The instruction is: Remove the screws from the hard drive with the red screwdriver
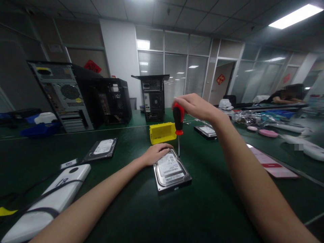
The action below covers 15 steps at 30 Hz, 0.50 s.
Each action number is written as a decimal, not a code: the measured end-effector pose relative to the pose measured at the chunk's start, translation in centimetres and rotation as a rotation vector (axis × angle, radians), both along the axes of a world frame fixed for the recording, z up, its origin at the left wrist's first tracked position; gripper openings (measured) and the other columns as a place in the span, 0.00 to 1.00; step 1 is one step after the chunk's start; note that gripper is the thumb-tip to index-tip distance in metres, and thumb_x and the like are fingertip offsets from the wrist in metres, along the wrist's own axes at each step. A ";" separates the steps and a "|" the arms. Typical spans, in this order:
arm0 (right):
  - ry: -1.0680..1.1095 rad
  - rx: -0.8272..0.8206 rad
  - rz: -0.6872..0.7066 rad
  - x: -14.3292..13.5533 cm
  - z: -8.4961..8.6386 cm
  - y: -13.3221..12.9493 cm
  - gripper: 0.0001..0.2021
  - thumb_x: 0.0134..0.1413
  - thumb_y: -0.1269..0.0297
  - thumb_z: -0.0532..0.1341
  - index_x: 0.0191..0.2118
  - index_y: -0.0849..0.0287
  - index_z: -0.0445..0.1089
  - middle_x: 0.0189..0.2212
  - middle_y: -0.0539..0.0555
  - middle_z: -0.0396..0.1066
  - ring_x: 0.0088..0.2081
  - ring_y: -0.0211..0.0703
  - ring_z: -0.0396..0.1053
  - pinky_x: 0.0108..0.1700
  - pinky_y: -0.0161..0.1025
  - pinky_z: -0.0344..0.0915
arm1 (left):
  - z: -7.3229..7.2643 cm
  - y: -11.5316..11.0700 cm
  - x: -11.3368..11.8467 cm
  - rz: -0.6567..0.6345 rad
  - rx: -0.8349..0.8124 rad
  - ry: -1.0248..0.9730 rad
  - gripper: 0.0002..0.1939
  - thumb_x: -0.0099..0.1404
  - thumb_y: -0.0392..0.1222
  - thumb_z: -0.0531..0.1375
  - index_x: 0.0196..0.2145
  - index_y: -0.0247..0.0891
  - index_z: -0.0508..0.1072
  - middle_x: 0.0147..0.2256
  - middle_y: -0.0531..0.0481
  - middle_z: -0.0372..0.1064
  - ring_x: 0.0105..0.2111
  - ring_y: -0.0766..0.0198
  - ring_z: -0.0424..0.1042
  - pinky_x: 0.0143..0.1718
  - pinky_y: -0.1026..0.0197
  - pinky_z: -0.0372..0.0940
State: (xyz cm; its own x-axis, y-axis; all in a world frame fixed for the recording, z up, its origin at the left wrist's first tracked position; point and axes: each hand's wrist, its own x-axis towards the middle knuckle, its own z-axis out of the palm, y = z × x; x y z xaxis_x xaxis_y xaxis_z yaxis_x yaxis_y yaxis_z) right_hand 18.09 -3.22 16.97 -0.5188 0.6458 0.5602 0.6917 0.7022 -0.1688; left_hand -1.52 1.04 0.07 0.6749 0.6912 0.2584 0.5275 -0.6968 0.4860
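Observation:
A silver and black hard drive [168, 170] with a white label lies flat on the green table in front of me. My left hand [157, 152] holds its far left end, with the fingers curved over the top edge. In my right hand [189, 103] is a red and black screwdriver [179, 118], gripped from above by the handle. It stands nearly upright, and its tip reaches the drive's far right edge; whether it sits in a screw is too small to tell. Just behind the drive is a yellow plastic bin [162, 134].
Other hard drives lie at left [103, 148] and right [206, 131]. Computer cases [67, 94] stand along the back left. A white strapped device [54, 192] is at near left. A pink and white booklet [272, 162] lies at right; a person [286, 96] sits beyond.

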 end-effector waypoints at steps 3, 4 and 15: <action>-0.010 -0.024 0.019 0.1 0.0 0.1 0.20 0.61 0.57 0.45 0.35 0.63 0.71 0.30 0.56 0.68 0.30 0.39 0.61 0.30 0.37 0.52 | 0.0 0.0 0.0 -0.006 0.004 -0.001 0.18 0.69 0.46 0.45 0.51 0.41 0.66 0.52 0.50 0.66 0.50 0.59 0.64 0.51 0.59 0.58; -0.017 -0.028 0.028 0.1 0.0 0.1 0.20 0.60 0.58 0.46 0.36 0.63 0.71 0.30 0.56 0.68 0.30 0.39 0.62 0.31 0.37 0.52 | 0.0 0.0 0.0 -0.009 0.006 -0.001 0.18 0.69 0.46 0.45 0.51 0.41 0.66 0.52 0.50 0.66 0.50 0.59 0.64 0.51 0.59 0.58; -0.048 0.055 0.043 -0.2 0.3 -0.3 0.20 0.56 0.50 0.52 0.31 0.63 0.71 0.22 0.51 0.63 0.24 0.34 0.55 0.27 0.36 0.48 | 0.0 0.0 0.1 -0.005 0.013 0.003 0.18 0.68 0.45 0.46 0.51 0.40 0.66 0.51 0.49 0.66 0.50 0.59 0.65 0.51 0.60 0.58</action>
